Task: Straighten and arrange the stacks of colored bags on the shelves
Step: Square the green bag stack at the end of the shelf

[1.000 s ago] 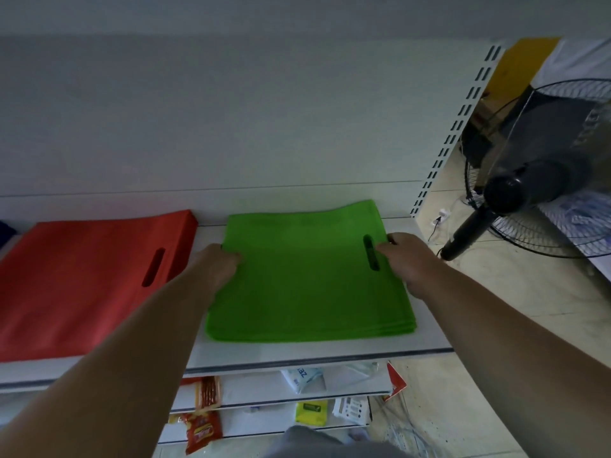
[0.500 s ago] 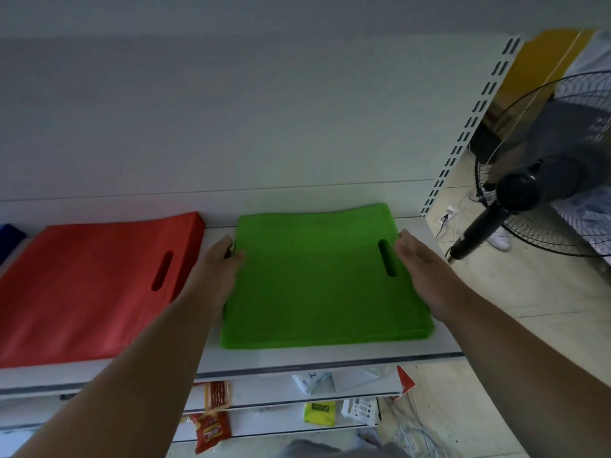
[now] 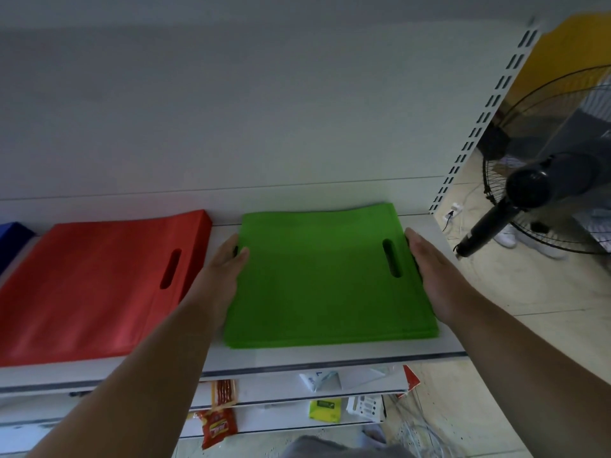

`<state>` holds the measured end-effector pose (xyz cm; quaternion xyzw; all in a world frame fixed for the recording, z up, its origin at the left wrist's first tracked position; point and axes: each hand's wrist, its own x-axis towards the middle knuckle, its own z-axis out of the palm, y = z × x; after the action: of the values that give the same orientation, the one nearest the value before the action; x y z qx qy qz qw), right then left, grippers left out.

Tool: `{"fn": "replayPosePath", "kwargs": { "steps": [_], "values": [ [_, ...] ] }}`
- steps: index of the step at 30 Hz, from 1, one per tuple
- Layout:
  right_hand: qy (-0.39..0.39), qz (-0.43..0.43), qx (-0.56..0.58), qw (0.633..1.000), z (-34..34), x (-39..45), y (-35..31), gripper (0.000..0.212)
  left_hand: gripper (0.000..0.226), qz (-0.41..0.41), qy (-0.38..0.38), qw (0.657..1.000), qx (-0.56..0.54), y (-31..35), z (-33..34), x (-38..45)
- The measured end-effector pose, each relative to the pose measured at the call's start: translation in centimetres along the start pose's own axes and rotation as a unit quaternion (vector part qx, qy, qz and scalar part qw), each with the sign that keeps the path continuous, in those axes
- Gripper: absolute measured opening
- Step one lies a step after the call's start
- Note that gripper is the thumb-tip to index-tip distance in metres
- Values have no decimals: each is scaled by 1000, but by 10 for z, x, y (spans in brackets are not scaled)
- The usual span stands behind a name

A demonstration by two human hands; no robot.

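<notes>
The left hand (image 3: 222,271) lies flat against the left edge of the one green stack of bags (image 3: 325,279), fingers straight and together, thumb tip resting on the top bag; it grips nothing. The right hand (image 3: 431,274) mirrors it on the stack's right edge, fingers straight, palm pressed to the side, also gripping nothing. Between the two hands the green stack lies flat on the white shelf (image 3: 330,357), with one cut-out handle slot (image 3: 391,257) just inside the right hand.

Just beyond the left hand, apart from the green stack by a strip of bare shelf, lies one red stack of bags (image 3: 96,289), also with a single handle slot. Past that, at the far left edge, one corner of a blue stack (image 3: 11,239) shows.

Below the forearms, two lower shelves hold small goods: two red snack packets (image 3: 218,428), one yellow-green packet (image 3: 324,409) and a few white packets; their printing is too small to read.

Out beyond the right hand, past the slotted shelf upright (image 3: 486,117), stands one black pedestal fan (image 3: 542,180) on the tiled floor, with a pair of white shoes (image 3: 525,239) behind it.
</notes>
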<state>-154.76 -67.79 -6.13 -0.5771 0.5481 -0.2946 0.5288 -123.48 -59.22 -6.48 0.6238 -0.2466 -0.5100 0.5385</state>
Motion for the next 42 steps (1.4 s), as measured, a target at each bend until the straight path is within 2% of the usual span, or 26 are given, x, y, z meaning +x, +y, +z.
{"fn": "replayPosePath", "kwargs": {
  "steps": [2, 4, 6, 8, 11, 18, 22, 30, 34, 36, 39, 40, 42],
  "values": [
    [22, -3, -8, 1000, 1, -3, 0, 62, 42, -13, 21, 1000, -12, -2, -5, -1],
    [17, -6, -7, 1000, 0, -5, 3, 63, 40, -14, 25, 1000, -4, -4, -7, 1],
    [11, 10, 2, 1000, 0, -6, 5, 67, 29, 8, 24, 999, 31, -1, -4, -1],
    [28, 3, 3, 1000, -1, -6, 6, 63, 30, 31, 19, 996, 78, 0, -1, -1],
    [60, -6, -56, 997, -4, -6, 9, 54, 32, 60, 25, 986, 152, 2, 0, -4],
    [68, -24, -169, 983, 0, -15, 8, 51, 43, 35, 138, 957, 252, -4, -14, 3],
    [67, -14, -195, 978, 3, -13, 6, 55, 45, 20, 150, 947, 283, -5, -18, 3],
    [26, -7, -250, 968, 6, -8, 6, 64, 21, 50, 135, 916, 375, 17, -2, -7],
    [2, -29, -344, 938, 7, -7, 4, 65, 37, 24, 115, 917, 380, 16, -5, -12],
    [-3, -32, -422, 906, 8, -9, 3, 73, 38, 17, 99, 923, 372, 11, -6, -20],
    [14, -87, -526, 846, 22, -19, -4, 77, 40, 14, 68, 930, 360, 8, -7, -28],
    [14, -106, -528, 842, 32, -26, -9, 80, 44, 10, 68, 933, 353, 8, -7, -26],
    [-29, -127, -494, 859, 59, -45, -22, 91, 51, -7, 74, 945, 318, 10, -8, -20]
  ]
}}
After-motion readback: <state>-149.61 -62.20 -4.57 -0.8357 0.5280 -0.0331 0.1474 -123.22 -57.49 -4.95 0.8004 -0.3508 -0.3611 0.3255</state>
